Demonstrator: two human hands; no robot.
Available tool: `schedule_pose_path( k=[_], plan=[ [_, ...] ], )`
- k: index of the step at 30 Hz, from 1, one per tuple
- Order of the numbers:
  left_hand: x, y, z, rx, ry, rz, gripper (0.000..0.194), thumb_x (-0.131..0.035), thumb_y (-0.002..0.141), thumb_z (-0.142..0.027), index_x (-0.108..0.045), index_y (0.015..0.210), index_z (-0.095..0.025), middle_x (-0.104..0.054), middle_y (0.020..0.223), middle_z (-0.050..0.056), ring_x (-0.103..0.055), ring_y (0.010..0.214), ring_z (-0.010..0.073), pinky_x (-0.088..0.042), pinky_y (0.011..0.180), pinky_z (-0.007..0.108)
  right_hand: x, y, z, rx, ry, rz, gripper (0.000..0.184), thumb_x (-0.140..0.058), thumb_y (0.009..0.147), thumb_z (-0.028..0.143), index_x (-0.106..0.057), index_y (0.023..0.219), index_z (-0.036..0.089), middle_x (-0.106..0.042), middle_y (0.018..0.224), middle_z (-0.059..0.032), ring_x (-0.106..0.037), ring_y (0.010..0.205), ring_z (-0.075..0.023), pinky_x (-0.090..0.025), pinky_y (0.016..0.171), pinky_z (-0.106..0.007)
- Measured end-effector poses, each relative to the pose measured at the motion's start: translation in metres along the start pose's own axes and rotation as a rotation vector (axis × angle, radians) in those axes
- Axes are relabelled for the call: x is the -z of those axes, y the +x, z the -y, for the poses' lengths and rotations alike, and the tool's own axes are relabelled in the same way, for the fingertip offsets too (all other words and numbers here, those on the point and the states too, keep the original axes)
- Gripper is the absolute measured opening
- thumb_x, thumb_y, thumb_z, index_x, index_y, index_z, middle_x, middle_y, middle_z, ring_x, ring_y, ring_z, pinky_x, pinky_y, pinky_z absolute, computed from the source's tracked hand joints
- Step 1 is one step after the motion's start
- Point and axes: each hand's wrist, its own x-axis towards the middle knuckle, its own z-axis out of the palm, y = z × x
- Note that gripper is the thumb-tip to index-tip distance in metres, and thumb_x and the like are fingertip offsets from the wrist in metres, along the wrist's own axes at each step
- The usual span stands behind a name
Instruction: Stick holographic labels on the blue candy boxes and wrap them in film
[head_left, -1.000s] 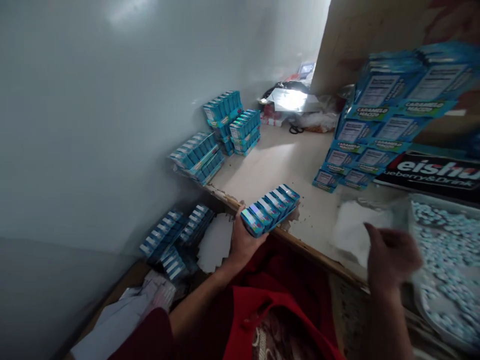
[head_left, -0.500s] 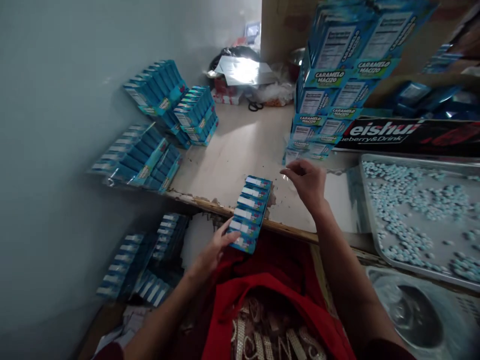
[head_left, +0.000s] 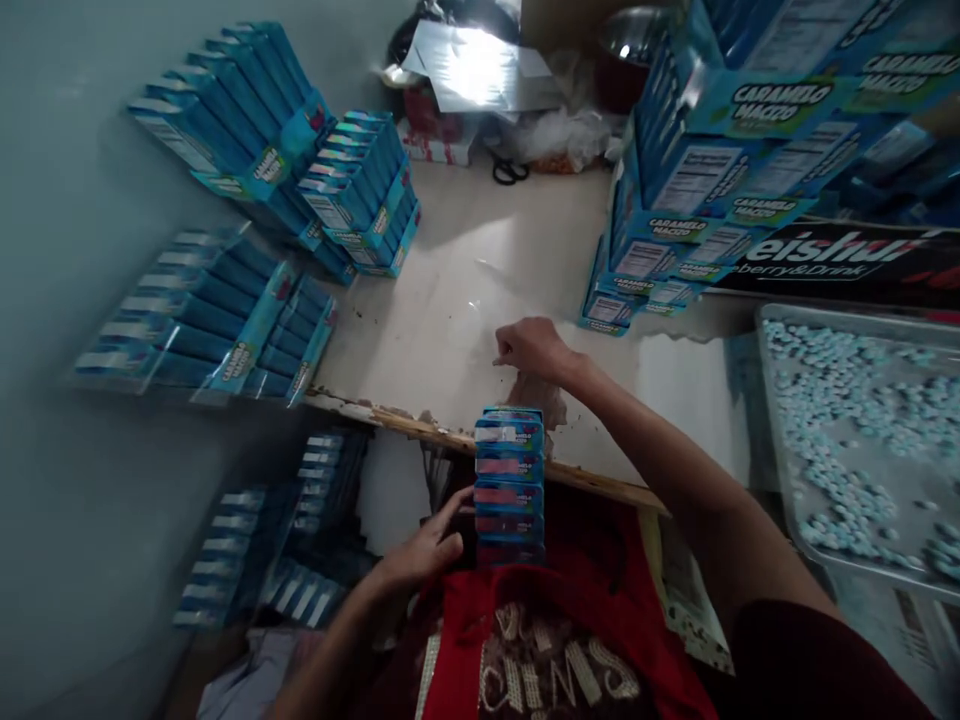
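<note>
My left hand [head_left: 427, 548] is at the left side of a blue pack of small candy boxes [head_left: 510, 492], its fingers against the pack's edge and partly hidden behind it. The pack juts over the table's front edge, its low end near my red apron [head_left: 465, 640]. Pale strips show on the box ends. My right hand [head_left: 536, 347] is above the table just beyond the pack, fingers curled closed; whatever they pinch, if anything, is too small to make out.
Stacked blue candy packs stand at the left [head_left: 202, 310] and on the right [head_left: 750, 200]. A metal tray [head_left: 795, 500] of blue-white candies is at right. Black scissors [head_left: 510, 172] lie at the back of the worn table [head_left: 450, 330]. More packs [head_left: 225, 560] sit below, left.
My right hand has moved left, from beside the right stack to above the pack's far end. The pack has turned straighter and come closer to my body. My view has shifted.
</note>
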Motion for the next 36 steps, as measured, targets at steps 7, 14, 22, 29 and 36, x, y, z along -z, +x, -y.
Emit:
schedule_pose_path(
  k=[7, 14, 22, 29, 36],
  plan=[
    [0.023, 0.067, -0.125, -0.676, 0.732, -0.64, 0.036, -0.095, 0.071, -0.057, -0.082, 0.095, -0.033, -0.077, 0.101, 0.007, -0.07, 0.105, 0.0339, -0.057, 0.108, 0.056, -0.025, -0.01, -0.005, -0.024, 0.13, 0.043, 0.012, -0.083, 0.093, 0.031, -0.083, 0.101, 0.022, -0.082, 0.097, -0.0012, -0.065, 0.085, -0.016, -0.026, 0.07, -0.029],
    [0.015, 0.147, -0.169, -0.974, 1.267, -0.478, 0.01, -0.075, 0.095, -0.034, -0.079, 0.089, -0.028, -0.074, 0.098, 0.012, -0.065, 0.113, 0.0358, -0.049, 0.109, 0.055, -0.024, -0.014, 0.001, 0.031, 0.141, 0.03, 0.016, -0.087, 0.094, 0.036, -0.081, 0.099, 0.022, -0.08, 0.091, -0.0005, -0.064, 0.081, -0.0149, -0.025, 0.07, -0.028],
    [0.018, 0.142, -0.137, -1.123, 1.734, -0.756, 0.033, -0.052, 0.108, -0.021, -0.073, 0.084, -0.021, -0.07, 0.082, 0.01, -0.06, 0.079, 0.024, -0.036, 0.065, 0.037, -0.066, -0.061, -0.034, 0.017, 0.156, -0.272, 0.016, -0.068, 0.106, 0.029, -0.081, 0.099, 0.023, -0.081, 0.101, -0.0047, -0.067, 0.085, -0.0175, -0.031, 0.069, -0.03],
    [0.009, 0.114, -0.101, -1.164, 1.772, -0.689, 0.023, -0.058, 0.106, -0.017, -0.075, 0.091, -0.021, -0.071, 0.08, 0.006, -0.062, 0.076, 0.0221, -0.038, 0.065, 0.036, -0.064, -0.103, -0.029, 0.009, 0.158, -0.201, 0.018, -0.068, 0.098, 0.018, -0.081, 0.085, 0.021, -0.081, 0.088, -0.0046, -0.068, 0.083, -0.0182, -0.033, 0.068, -0.03],
    [-0.014, 0.064, -0.105, -1.037, 1.701, -0.623, 0.017, -0.062, 0.106, -0.024, -0.079, 0.103, -0.022, -0.08, 0.107, 0.007, -0.072, 0.082, 0.0196, -0.043, 0.063, 0.032, -0.017, -0.126, -0.007, -0.171, 0.379, -0.082, 0.016, -0.073, 0.085, 0.012, -0.085, 0.085, 0.024, -0.079, 0.075, 0.0001, -0.069, 0.068, -0.0151, -0.034, 0.064, -0.027]
  ],
)
